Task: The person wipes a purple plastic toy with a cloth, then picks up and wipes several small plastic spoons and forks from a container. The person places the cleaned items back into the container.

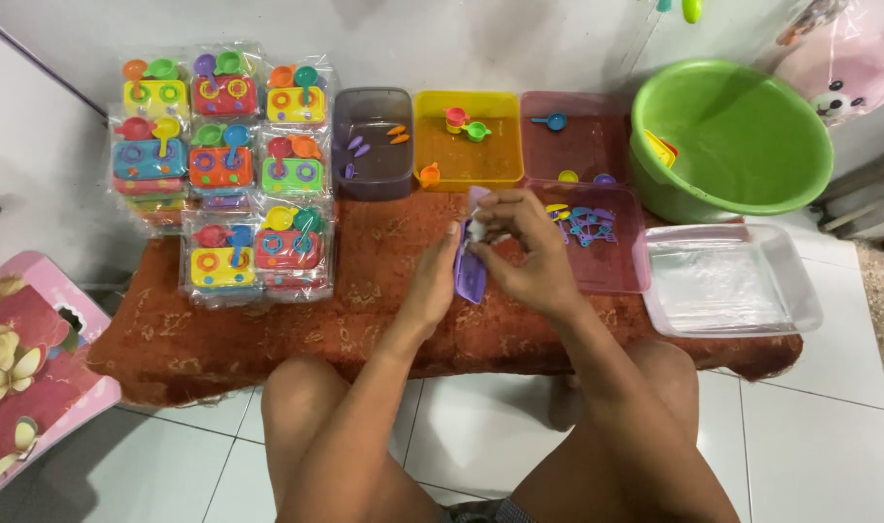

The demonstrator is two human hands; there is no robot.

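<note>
My left hand (pixel 434 281) holds a flat purple plastic toy piece (pixel 469 274) upright over the middle of the red patterned cloth (pixel 365 291). My right hand (pixel 521 247) pinches a small white part against the top of that purple piece. Both hands meet just in front of the yellow tub (pixel 468 138). The purple piece is partly hidden by my fingers.
Stacked clear packs of colourful toy stoves (pixel 227 169) fill the left of the cloth. Behind stand a purple tub (pixel 372 142), the yellow tub and pink tubs (pixel 597 203) with small toy parts. A green basin (pixel 732 136) and a clear tray of plastic bags (pixel 728 281) sit right.
</note>
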